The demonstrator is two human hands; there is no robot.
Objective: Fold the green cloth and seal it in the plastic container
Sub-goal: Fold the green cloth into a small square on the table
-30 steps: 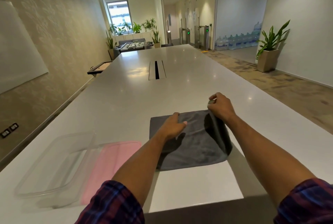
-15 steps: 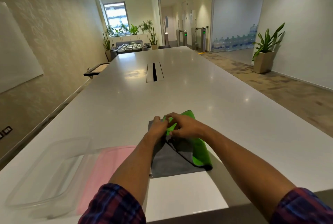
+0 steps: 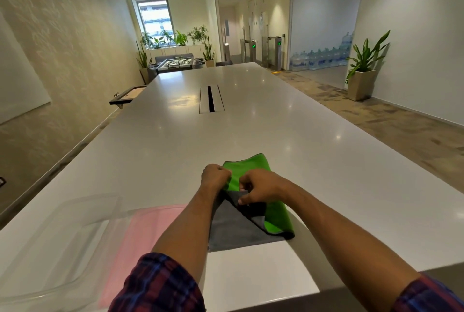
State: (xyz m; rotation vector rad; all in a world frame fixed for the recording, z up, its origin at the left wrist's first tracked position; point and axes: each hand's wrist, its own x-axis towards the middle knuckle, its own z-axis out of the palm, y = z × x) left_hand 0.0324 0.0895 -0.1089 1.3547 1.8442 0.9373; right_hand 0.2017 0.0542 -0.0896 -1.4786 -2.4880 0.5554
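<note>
Now that the right side has been flipped over, the cloth (image 3: pixel 253 211) on the big white table (image 3: pixel 251 123) shows its bright green face, where a second ago it lay flat and all grey. It is a first fold, about half done, I think, because a grey part still sticks out near the person, below both hands.

To the left of the left hand, well apart from it, sits the clear plastic box (image 3: pixel 57 241), empty as far as I can see. A pink sheet (image 3: pixel 148 233) lies between the box and the left arm; it might be the lid, but I cannot tell.

The left hand (image 3: pixel 215 177) is curled into a fist on the left edge of the cloth, and it seems to be holding that edge down. The right hand (image 3: pixel 261 189) has come across to sit just beside it. Its fingers (image 3: pixel 244 196) are bent and pinching the folded-over edge where green meets grey.

Both hands have moved close together over the middle of the cloth. So the fold looks like it is being lined up and pressed. The cloth is not in the box yet, and nothing is sealed.
</note>
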